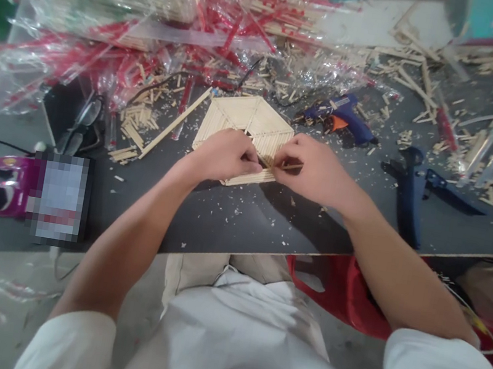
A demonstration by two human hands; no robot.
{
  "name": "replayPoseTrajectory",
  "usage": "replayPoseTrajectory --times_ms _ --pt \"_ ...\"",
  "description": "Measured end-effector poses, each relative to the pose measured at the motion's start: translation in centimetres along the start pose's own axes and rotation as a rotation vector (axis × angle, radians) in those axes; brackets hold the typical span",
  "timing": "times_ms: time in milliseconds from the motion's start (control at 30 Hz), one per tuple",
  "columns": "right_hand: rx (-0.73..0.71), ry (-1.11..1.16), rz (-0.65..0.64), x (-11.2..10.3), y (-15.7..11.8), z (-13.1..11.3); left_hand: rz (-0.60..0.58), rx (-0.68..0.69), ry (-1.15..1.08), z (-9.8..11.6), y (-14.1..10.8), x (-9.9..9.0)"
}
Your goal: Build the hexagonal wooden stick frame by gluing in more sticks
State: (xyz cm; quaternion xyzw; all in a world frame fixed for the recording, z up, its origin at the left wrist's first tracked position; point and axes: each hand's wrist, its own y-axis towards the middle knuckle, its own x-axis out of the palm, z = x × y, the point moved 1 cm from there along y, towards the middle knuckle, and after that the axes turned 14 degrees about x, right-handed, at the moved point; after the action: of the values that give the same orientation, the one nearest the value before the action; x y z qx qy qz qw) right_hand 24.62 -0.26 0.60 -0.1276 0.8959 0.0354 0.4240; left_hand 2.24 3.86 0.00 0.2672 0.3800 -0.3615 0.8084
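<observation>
A hexagonal panel of pale wooden sticks [230, 111] lies on the dark table, with sticks laid side by side in wedges. My left hand [227, 155] is over its lower left part, fingers closed near the lower edge; what its fingertips hold is too small to tell. Across from it, my right hand [308, 168] is closed on a thin wooden stick [293, 166] at the panel's lower right. Both hands' fingertips are close together but apart. Part of the panel is hidden beneath them.
Behind the panel lies a blue glue gun [348, 114]; blue cutters [412, 186] rest at the right. Plastic-wrapped sticks [161, 15] fill the back. At the left are a phone [62, 196], a purple power strip [16, 185] and glasses [83, 121]. Stick offcuts are scattered around.
</observation>
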Motion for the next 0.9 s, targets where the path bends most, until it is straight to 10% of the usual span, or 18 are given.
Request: replayPoseTrajectory --times_ms 900 --pt "0.037 0.155 0.197 1.7 -1.5 0.0 -0.07 0.006 -0.033 0.2 0.1 -0.6"
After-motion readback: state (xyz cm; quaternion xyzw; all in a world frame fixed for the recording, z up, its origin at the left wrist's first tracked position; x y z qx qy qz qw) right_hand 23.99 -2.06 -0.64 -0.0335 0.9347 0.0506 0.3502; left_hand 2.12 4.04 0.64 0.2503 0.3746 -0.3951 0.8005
